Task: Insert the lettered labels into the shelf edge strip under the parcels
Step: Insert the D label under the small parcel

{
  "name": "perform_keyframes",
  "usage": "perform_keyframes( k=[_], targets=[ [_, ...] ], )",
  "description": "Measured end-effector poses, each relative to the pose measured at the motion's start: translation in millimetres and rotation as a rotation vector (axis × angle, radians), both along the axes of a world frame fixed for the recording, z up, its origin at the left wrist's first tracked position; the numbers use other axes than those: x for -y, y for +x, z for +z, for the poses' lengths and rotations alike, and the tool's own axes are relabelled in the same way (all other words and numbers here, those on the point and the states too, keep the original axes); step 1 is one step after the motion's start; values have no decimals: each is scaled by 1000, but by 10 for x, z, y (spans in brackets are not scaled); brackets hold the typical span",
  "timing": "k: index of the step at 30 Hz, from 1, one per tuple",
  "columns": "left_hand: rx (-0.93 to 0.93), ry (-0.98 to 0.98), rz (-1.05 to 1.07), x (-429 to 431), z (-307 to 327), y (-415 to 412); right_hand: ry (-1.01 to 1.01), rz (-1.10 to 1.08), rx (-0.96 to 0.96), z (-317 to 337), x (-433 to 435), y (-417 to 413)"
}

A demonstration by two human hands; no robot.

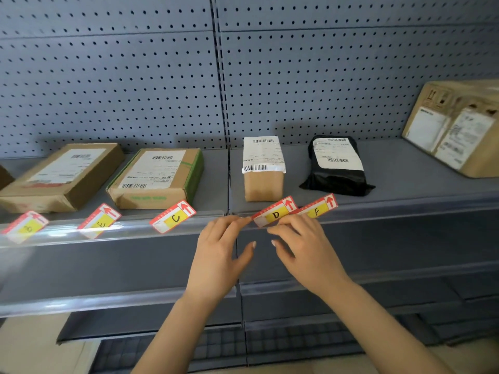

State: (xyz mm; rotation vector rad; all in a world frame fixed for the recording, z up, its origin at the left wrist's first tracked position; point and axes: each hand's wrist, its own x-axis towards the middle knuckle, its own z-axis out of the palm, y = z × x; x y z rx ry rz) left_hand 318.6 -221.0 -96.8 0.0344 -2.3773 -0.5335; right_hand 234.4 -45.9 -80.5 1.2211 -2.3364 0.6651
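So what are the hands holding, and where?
The D label: left hand pinches its left end, right hand its lower edge.

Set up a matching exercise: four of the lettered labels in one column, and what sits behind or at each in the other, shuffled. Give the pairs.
Labels:
1. C label
2. D label
3. F label
4. E label

Places:
a. in front of the black bag parcel
b. held at its ends by the left hand and right hand
c. in front of the green-edged box
d. between the two flat cardboard boxes

Pairs: 1-c, 2-b, 3-a, 4-d
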Motion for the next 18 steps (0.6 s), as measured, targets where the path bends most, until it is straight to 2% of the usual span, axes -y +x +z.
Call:
perform_keyframes(
  k=[6,18],
  targets=[
    [-7,0,154,-103,42,288,3,129,1,56,35,53],
    [122,39,501,-559,-123,1289,3,481,55,-128,137,506]
  ],
)
